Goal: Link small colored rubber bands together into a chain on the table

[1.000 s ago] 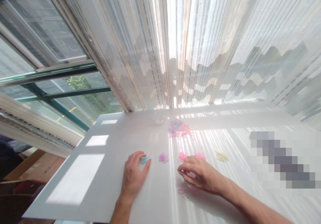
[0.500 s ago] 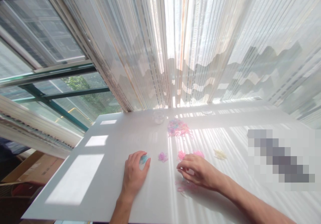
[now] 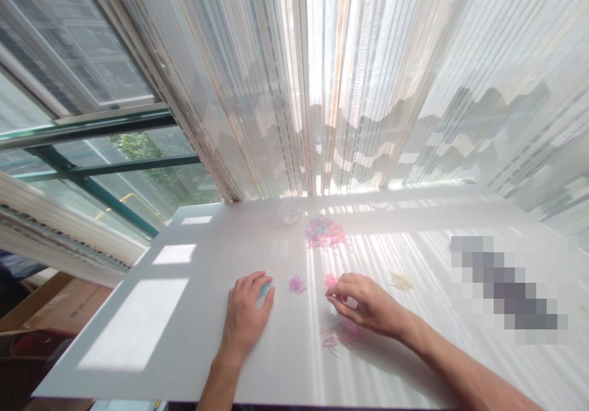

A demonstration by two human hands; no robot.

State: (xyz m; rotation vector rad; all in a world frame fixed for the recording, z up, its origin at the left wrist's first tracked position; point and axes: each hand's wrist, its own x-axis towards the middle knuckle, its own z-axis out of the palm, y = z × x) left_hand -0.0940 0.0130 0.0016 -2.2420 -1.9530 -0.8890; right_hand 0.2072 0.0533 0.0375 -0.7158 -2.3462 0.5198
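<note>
My left hand (image 3: 248, 313) rests on the white table (image 3: 202, 349), thumb and fingers apart around a small blue pile (image 3: 264, 289). My right hand (image 3: 363, 303) is bent with thumb and forefinger close together, beside a bright pink pile (image 3: 331, 281); anything between its fingertips is too small to make out. Below it lies a loose pile of pink and bluish bands (image 3: 340, 332). A purple pile (image 3: 297, 284) sits between the hands. To the right of my right hand is a pale yellow pile (image 3: 401, 280).
Farther back lies a larger mixed-colour pile (image 3: 327, 234), with a clear round container (image 3: 291, 211) behind it to the left. A clear flat disc (image 3: 379, 204) lies near the curtain (image 3: 377, 122). A blurred-out patch covers the right side.
My right hand has lifted slightly away from the near pile toward the pink piles, uncovering more of the near bands. My left hand stays around the blue pile. The view has shifted slightly.
</note>
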